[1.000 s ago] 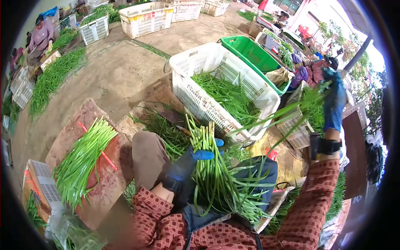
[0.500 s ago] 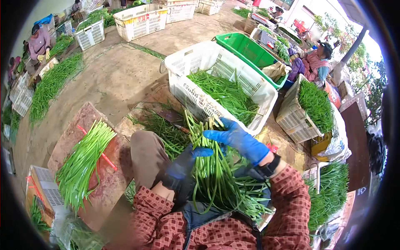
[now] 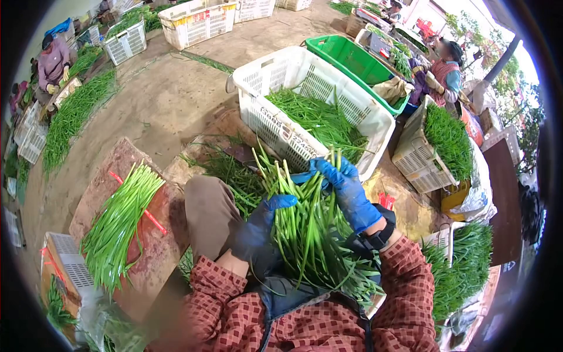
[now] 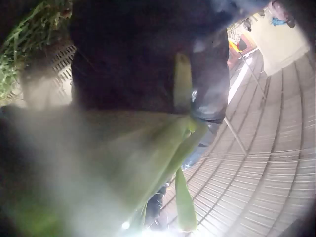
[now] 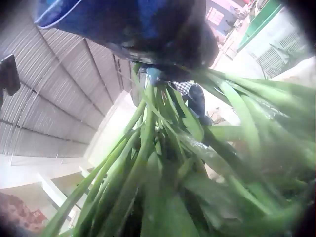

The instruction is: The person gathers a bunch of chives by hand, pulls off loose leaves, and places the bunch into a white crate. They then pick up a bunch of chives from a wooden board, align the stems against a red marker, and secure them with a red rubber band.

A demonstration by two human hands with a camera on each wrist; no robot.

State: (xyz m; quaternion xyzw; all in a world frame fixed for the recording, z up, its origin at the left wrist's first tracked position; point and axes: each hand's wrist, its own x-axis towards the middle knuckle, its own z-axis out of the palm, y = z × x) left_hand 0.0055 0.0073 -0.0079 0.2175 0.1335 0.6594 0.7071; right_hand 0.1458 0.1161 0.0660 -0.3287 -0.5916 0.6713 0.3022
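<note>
In the head view, my left hand [image 3: 258, 227], in a blue glove, holds a bunch of garlic chives [image 3: 302, 234] over my lap, thumb laid across the stalks. My right hand [image 3: 347, 196], gloved too, grips stalks at the right side of the bunch, their pale cut ends poking up above the fingers. Long leaves droop down toward my apron. The right wrist view has chive leaves [image 5: 148, 173] fanning out below the blue glove [image 5: 148, 24]. Blurred leaves [image 4: 148, 143] fill much of the left wrist view, under the dark glove [image 4: 133, 59].
A finished-looking chive bundle [image 3: 120, 220] lies over a red strip [image 3: 153, 223] on a board [image 3: 167, 258] at left. Ahead stands a white crate [image 3: 281, 126] holding chives, beside a green crate [image 3: 352, 61]. More chive-filled crates [image 3: 419, 161] stand at right. Other people [image 3: 448, 70] sit farther off.
My right hand came in from far out at the right, where it held a few chives, to the bunch, and now grips stalks there. The left hand keeps its hold.
</note>
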